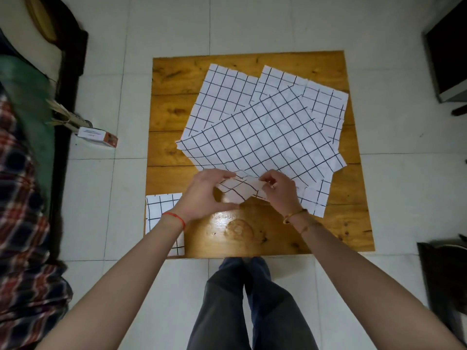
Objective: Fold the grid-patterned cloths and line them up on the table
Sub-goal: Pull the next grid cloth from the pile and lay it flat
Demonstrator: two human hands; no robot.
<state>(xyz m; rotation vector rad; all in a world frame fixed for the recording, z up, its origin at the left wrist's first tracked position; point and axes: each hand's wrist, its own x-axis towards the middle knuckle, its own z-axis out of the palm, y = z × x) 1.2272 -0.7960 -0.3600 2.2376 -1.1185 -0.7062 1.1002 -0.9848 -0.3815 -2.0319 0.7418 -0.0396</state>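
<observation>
Top grid cloth (260,145): near corner pinched by left hand (204,195) and right hand (280,193); no legible writing.

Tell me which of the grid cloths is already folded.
The small folded cloth at the table's near left corner, under the left forearm. The other cloths lie spread open, overlapping farther back.

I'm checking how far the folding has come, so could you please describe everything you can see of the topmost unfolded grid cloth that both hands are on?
The topmost grid cloth is white with a thin dark grid, looks thin and lightly wrinkled. It lies mostly flat, turned diagonally, over other unfolded grid cloths on the wooden table. Its near corner is lifted and curled over: the left hand and right hand pinch it there. The rest is unfolded.
</observation>
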